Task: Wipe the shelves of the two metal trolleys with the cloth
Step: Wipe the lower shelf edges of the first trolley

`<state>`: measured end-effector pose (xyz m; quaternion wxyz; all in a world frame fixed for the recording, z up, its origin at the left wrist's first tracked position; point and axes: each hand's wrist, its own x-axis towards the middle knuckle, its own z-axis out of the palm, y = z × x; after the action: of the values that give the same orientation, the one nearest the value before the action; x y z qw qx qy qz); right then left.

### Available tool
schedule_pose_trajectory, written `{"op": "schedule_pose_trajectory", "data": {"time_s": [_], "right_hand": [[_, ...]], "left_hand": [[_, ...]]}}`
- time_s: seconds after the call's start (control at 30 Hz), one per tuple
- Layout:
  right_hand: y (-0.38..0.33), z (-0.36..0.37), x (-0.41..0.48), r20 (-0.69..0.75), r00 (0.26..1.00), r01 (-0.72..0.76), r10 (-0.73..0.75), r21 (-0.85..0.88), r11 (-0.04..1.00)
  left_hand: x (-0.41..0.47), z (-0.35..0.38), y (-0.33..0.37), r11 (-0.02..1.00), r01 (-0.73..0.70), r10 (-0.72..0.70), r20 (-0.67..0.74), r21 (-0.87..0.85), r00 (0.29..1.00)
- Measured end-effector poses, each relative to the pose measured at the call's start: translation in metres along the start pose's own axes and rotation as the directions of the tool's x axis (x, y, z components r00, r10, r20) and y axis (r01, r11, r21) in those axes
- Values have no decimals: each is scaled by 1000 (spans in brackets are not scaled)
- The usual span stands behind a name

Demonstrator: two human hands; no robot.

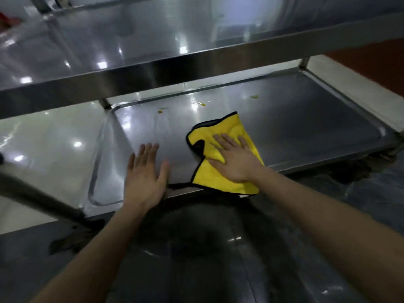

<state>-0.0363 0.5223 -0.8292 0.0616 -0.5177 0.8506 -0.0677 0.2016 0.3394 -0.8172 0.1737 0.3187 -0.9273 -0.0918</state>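
Observation:
A yellow cloth (227,134) with black edging lies on the lower shelf (306,123) of a metal trolley, near its front edge. My right hand (235,159) lies flat on the cloth, fingers spread, pressing it down. My left hand (145,176) rests flat and bare on the same shelf, left of the cloth, fingers apart. Small yellowish spots (202,103) dot the shelf's far side. The upper shelf (131,36) of the trolley hangs over the back of the lower one.
A trolley post (105,103) stands at the shelf's far left corner and another (305,62) at the far right. A dark tube (39,195) slants across the lower left. Glossy floor tiles surround the trolley. A caster (358,169) shows under the right end.

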Motion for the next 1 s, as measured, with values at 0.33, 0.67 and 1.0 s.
{"op": "schedule_pose_trajectory", "data": {"time_s": [0.33, 0.67, 1.0], "right_hand": [[-7, -4, 7, 86, 994, -67, 68, -14, 998], [-167, 23, 92, 73, 994, 84, -80, -46, 995], [-156, 8, -2, 177, 881, 466, -438, -168, 869]], "left_hand": [[-18, -15, -110, 985, 138, -146, 75, 99, 986], [-22, -19, -101, 989, 150, -149, -37, 11, 988], [-22, -25, -96, 992, 118, -120, -64, -40, 991]]}}
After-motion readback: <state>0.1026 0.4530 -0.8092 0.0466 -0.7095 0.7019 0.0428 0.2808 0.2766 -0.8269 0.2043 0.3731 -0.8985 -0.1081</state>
